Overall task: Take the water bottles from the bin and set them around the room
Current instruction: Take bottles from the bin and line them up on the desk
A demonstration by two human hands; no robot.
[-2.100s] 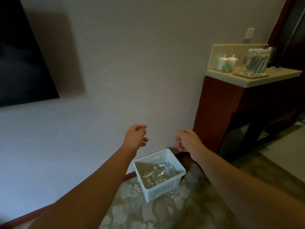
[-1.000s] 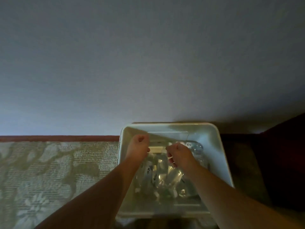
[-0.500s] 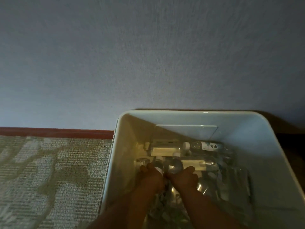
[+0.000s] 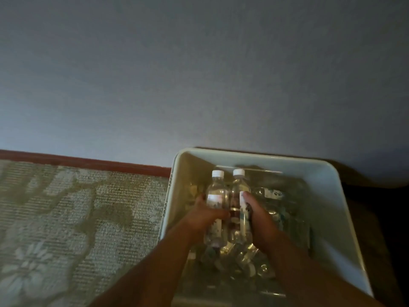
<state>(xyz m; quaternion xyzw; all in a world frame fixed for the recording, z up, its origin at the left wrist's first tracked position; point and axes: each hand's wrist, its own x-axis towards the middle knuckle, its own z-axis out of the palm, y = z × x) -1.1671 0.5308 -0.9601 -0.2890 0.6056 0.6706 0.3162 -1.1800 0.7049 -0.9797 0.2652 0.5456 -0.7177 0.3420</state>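
Note:
A white plastic bin point(image 4: 327, 196) sits on the floor against the wall, with several clear water bottles lying in it. My left hand point(image 4: 202, 218) is closed around one clear bottle with a white cap point(image 4: 216, 191), held upright above the pile. My right hand point(image 4: 259, 218) grips a second white-capped bottle point(image 4: 240, 187) right beside the first, the two bottles touching. Another bottle with a printed label point(image 4: 271, 192) lies on its side behind my right hand. The lower bottles are dim and partly hidden by my forearms.
A plain grey wall point(image 4: 199, 74) fills the upper view, with a red-brown skirting board point(image 4: 88, 161) along its foot. Floral patterned carpet point(image 4: 66, 218) spreads to the left of the bin. Dark furniture point(image 4: 389, 218) stands close on the bin's right.
Both hands went down into the bin, closed on a bottle each, and have now raised the two bottles upright out of the pile. The view has shifted so the bin sits further right.

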